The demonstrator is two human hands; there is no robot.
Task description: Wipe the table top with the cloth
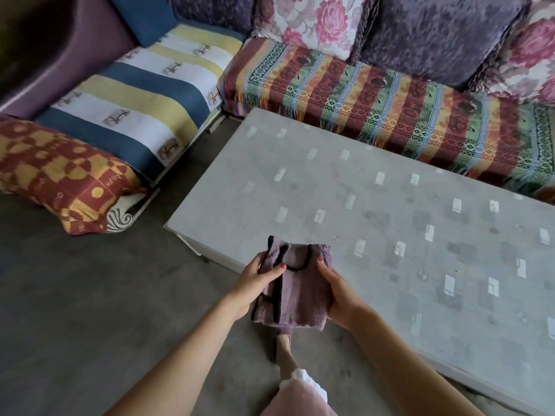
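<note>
A folded purple cloth (297, 286) with black trim is held in the air between both hands, over the near left corner of the table. My left hand (255, 283) grips its left edge with the thumb on top. My right hand (339, 292) holds its right edge. The low table top (390, 205) is grey with small white rectangles and faint darker marks, and it stretches from the centre to the right of the view. Only the cloth's far end hangs over the table; the rest is above the floor.
A sofa with a striped blanket (135, 106) and a patterned throw (390, 100) wraps the table's far and left sides. A red and yellow pillow (60, 175) lies at the left. Grey floor (90, 295) spreads below. My leg and foot (285, 349) stand by the table's near edge.
</note>
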